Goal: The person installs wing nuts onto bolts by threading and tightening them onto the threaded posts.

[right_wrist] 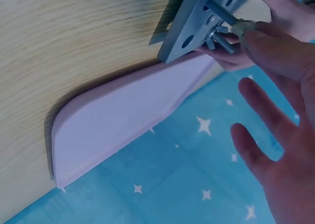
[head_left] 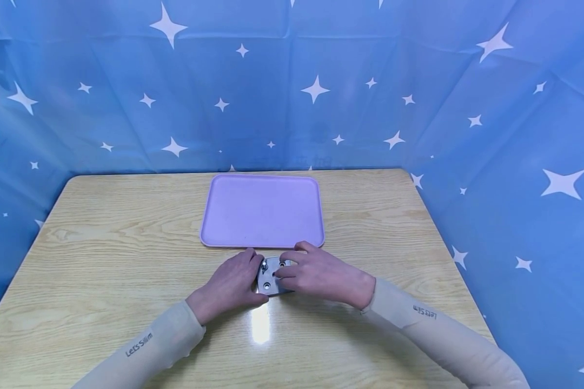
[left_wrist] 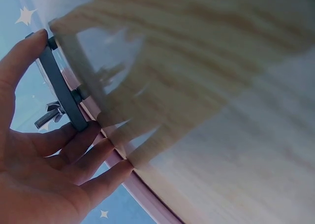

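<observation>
A grey metal plate [head_left: 263,277] with several round holes is held close over the table, just in front of the purple tray. My left hand [head_left: 230,283] grips it by its edges, thumb at one end and fingers at the other. A wing nut [left_wrist: 56,110] sits on a threaded bolt [left_wrist: 45,118] that sticks up through the plate. Beside it, a second bolt [right_wrist: 222,12] rises from another hole. My right hand [head_left: 323,274] pinches a small metal piece [right_wrist: 240,28] at that bolt's upper end between thumb and index finger; its other fingers are spread.
The purple tray [head_left: 263,210] lies on the wooden table [head_left: 126,243] near its back edge, right behind the plate. A blue curtain [head_left: 282,81] with white stars hangs behind the table and along both sides.
</observation>
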`<state>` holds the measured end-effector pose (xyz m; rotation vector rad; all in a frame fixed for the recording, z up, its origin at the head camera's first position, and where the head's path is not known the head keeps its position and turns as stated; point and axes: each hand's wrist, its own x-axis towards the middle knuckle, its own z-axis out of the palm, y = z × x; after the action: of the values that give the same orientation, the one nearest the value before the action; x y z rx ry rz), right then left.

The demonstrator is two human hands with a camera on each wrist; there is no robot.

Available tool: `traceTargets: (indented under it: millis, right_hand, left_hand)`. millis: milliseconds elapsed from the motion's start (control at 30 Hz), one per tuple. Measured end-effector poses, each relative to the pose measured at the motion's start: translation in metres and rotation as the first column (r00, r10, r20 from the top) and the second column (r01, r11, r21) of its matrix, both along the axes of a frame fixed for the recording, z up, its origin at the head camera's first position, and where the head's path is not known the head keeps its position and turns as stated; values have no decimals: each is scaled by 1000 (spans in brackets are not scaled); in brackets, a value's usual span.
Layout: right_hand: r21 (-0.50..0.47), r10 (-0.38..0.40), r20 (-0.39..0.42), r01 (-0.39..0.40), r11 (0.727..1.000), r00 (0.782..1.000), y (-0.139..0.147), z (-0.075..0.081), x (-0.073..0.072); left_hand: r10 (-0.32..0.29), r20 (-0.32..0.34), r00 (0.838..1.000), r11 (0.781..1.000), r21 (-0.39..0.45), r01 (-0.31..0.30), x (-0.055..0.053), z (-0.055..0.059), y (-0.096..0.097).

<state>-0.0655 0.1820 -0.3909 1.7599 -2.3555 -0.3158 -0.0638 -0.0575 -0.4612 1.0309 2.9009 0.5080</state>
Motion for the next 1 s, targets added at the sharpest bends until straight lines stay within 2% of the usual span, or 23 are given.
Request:
traceTargets:
  millis: [200, 367, 467, 567, 667, 800, 900, 1000]
  right_hand:
    - [-45, 6, -21, -7, 999, 1000, -1, -6, -2]
    - [-89, 0, -74, -6, 996, 997, -2, -13, -3]
    - [-106, -35, -64, 28, 994, 997, -4, -17, -2]
    - [-131, -109, -9, 107, 986, 994, -6, -21, 2]
    - [-183, -207, 66, 216, 959, 976, -8, -23, 7]
    - [-240, -327, 151, 355, 904, 933, -11, -26, 14]
    - [-246, -381, 167, 413, 877, 909, -13, -27, 17]
    - [-242, -398, 164, 428, 871, 902, -13, -27, 19]
  left_hand:
    - [6, 5, 1000, 1000, 8, -6, 1, 0, 1]
    - [6, 6, 1000, 1000, 9, -6, 1, 1, 1]
    - [6, 5, 1000, 1000, 5, -6, 0, 1, 0]
    - [6, 5, 1000, 1000, 0, -6, 0, 1, 0]
    - [6, 7, 1000, 1000, -2, -6, 0, 1, 0]
    - [11, 15, 1000, 1000, -4, -11, 0, 2, 1]
    - [17, 20, 1000, 1000, -8, -17, 0, 3, 1]
    - [18, 19, 1000, 1000, -9, -18, 1, 3, 1]
